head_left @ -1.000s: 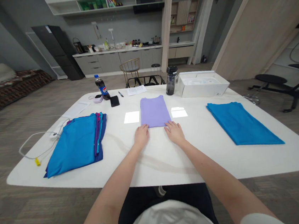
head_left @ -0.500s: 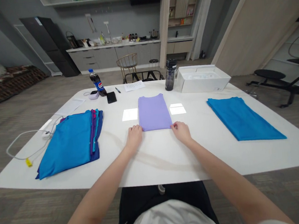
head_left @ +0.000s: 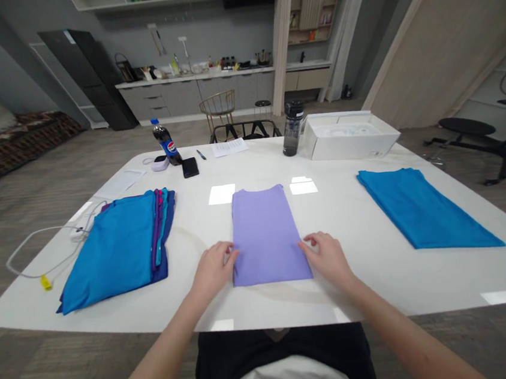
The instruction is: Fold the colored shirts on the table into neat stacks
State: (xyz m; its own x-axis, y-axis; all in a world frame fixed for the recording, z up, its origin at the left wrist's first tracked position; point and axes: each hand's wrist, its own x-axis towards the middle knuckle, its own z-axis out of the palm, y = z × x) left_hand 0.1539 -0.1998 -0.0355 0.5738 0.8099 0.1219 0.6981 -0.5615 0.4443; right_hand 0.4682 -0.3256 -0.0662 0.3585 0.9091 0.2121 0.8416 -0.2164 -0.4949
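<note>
A folded lavender T-shirt [head_left: 264,236] lies flat in the middle of the white table [head_left: 364,214], its long side running toward me. My left hand [head_left: 214,272] sits at the shirt's left edge near the lower corner, fingers curled onto the fabric. My right hand [head_left: 326,258] holds the right edge in the same way, and the fabric's near edge lies just below both hands.
A stack of blue and purple garments [head_left: 115,252] lies to the left, and a folded blue shirt [head_left: 422,211] to the right. Along the far side stand a Pepsi bottle [head_left: 166,141], a black phone [head_left: 190,167], a dark water bottle [head_left: 293,128] and a white box [head_left: 351,137].
The lavender shirt now reaches much closer to me and looks longer. Both hands have moved toward me with its edges and sit further apart.
</note>
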